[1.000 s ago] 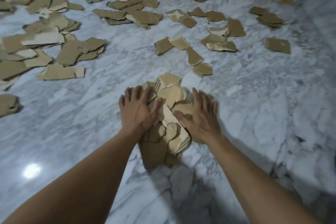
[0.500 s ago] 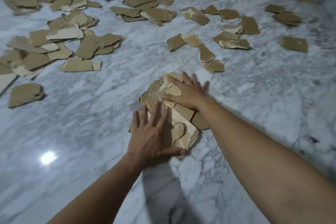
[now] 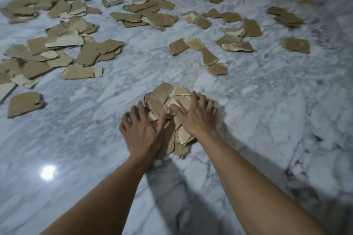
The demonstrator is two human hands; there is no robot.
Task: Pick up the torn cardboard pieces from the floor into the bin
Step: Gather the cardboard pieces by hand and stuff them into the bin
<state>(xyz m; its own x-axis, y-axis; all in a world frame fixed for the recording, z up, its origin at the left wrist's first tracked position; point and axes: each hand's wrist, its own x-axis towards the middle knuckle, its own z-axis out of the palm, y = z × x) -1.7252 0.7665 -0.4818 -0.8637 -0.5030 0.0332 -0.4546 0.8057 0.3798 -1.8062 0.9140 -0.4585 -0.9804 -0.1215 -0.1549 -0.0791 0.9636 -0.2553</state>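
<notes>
Left hand (image 3: pixel 142 133) and right hand (image 3: pixel 196 118) press a pile of torn cardboard pieces (image 3: pixel 164 99) on a marble floor (image 3: pixel 267 120).
Both lie flat, fingers spread, either side of the near central pile; scattered pieces (image 3: pixel 80 71) lie farther off, mostly left.

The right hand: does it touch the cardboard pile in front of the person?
Touching. The head view shows the right hand lying with spread fingers on the cardboard pile.
</notes>
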